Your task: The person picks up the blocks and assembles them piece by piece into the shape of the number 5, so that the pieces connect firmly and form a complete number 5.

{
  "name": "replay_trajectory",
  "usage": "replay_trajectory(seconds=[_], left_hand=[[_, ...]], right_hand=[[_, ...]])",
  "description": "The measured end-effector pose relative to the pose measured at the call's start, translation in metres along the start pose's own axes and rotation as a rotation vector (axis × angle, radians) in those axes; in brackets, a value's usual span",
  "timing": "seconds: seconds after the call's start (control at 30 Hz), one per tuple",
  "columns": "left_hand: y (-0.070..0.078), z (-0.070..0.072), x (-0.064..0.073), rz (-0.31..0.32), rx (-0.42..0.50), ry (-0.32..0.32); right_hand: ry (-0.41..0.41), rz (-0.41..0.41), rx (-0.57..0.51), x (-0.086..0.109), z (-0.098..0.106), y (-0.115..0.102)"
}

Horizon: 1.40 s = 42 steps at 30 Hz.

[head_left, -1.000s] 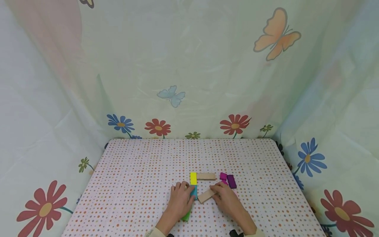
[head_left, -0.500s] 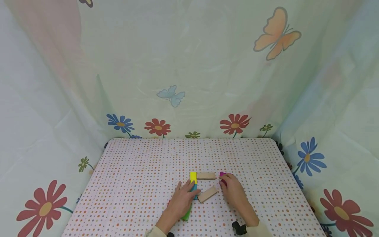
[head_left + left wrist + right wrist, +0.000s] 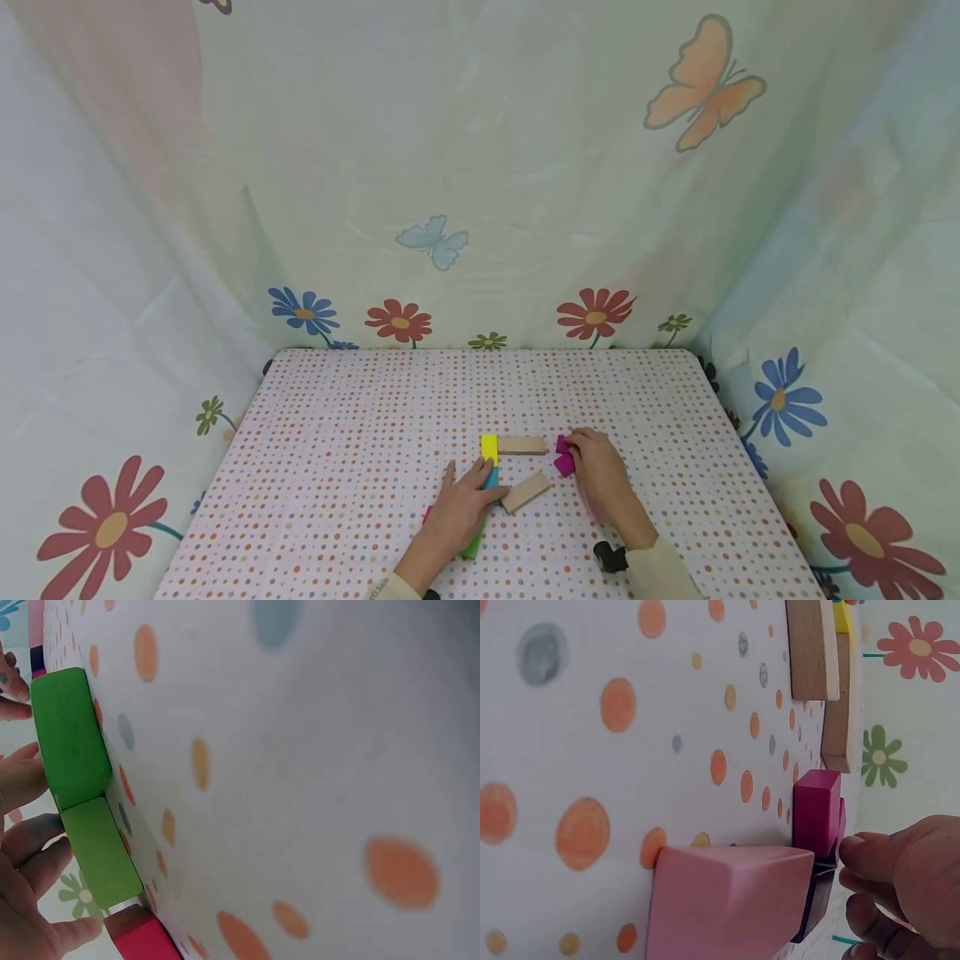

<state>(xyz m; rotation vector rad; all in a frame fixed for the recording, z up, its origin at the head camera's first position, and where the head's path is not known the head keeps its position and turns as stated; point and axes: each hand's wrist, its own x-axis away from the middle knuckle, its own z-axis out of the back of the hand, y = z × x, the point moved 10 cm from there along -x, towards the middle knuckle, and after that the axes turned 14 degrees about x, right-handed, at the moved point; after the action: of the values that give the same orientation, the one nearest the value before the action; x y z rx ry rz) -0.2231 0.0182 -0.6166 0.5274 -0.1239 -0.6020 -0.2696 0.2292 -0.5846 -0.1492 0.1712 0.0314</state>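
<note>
Here, the spread left hand (image 3: pixel 455 506) is resting on a blue block (image 3: pixel 492 477); I can't tell whether the right hand (image 3: pixel 603 475) is gripping magenta blocks (image 3: pixel 565 464).

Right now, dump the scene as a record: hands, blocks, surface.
left hand: fingers spread over blue block
right hand: beside magenta blocks; grip unclear
wooden blocks: two; nearer one angled, farther one against yellow block
green blocks: two shades, end to end
pink block: right-wrist view, foreground
surface: dotted tabletop
</note>
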Motion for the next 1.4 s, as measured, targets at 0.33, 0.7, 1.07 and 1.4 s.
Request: replay_trajectory(seconds=[0.33, 0.7, 1.07, 1.4], left_hand=[[0.003, 0.000, 0.000, 0.001, -0.003, -0.002], [0.002, -0.001, -0.001, 0.020, 0.009, -0.004], [0.000, 0.001, -0.003, 0.060, 0.063, -0.017], [0.001, -0.001, -0.003, 0.057, 0.106, -0.014]], right_hand=[[-0.013, 0.021, -0.008, -0.001, -0.003, -0.001], [-0.023, 0.018, -0.035, -0.001, -0.006, 0.002], [-0.016, 0.066, -0.039, -0.008, -0.005, -0.003], [-0.009, 0.095, -0.048, -0.011, -0.006, -0.006]])
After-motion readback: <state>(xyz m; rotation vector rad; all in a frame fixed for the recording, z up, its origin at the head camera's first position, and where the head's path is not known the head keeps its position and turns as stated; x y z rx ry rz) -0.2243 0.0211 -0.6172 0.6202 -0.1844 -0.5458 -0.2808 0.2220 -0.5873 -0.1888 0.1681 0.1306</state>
